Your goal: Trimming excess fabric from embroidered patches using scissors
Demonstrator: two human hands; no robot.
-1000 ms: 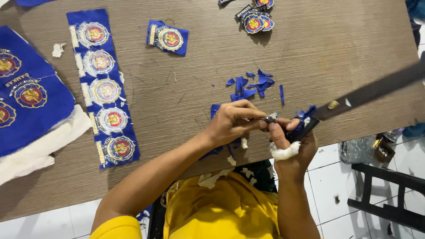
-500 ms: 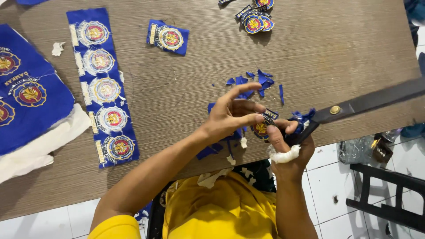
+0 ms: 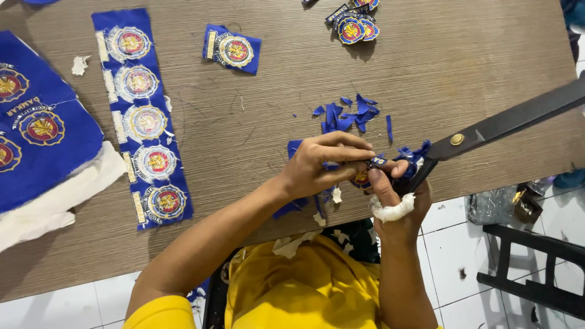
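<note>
My left hand (image 3: 323,161) pinches a small blue embroidered patch (image 3: 365,176) at the near edge of the wooden table (image 3: 274,91). My right hand (image 3: 399,195), its thumb wrapped in white cloth, grips the handles of large black scissors (image 3: 487,125). The blades reach up and to the right, their base meeting the patch's edge. Blue fabric offcuts (image 3: 350,113) lie just beyond my hands.
A long blue strip of several round emblems (image 3: 143,116) lies at the left, beside a larger blue cloth over white backing (image 3: 42,140). A single cut patch (image 3: 231,49) and a pile of finished patches (image 3: 356,24) sit farther away. A dark stool (image 3: 530,268) stands on the tiled floor at right.
The scissors' blades have swung slightly downward and my left fingers have shifted their hold, turning the patch between them.
</note>
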